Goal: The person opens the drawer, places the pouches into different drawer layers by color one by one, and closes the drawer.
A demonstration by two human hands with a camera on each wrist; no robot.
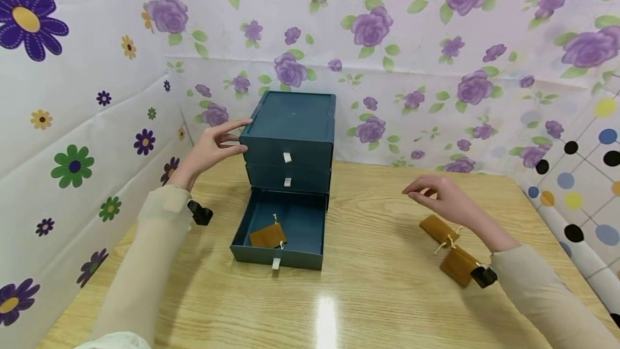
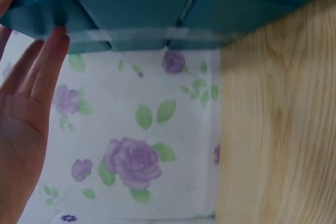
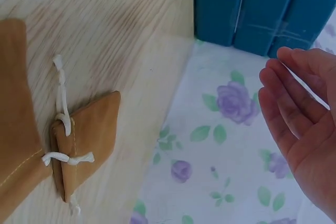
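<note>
A dark blue three-drawer box (image 1: 295,117) stands on the table, its bottom drawer (image 1: 300,209) pulled out. Inside that drawer lies a brown drawstring pouch (image 1: 268,236). My left hand (image 1: 210,149) touches the box's upper left side near the top, its fingers (image 2: 47,66) fairly straight. To the right, my right hand (image 1: 443,195) hovers over the table with loosely bent fingers and holds nothing. Just below it are two more brown pouches with white cords, a farther one (image 1: 438,229) and a nearer one (image 1: 457,265); the right wrist view shows a pouch (image 3: 97,135) beside the hand.
The wooden table (image 1: 373,295) reaches to a flowered cloth (image 1: 378,106) hanging at the back. More patterned cloth hangs along the left and right sides. White pull tabs (image 1: 276,264) mark the drawer fronts.
</note>
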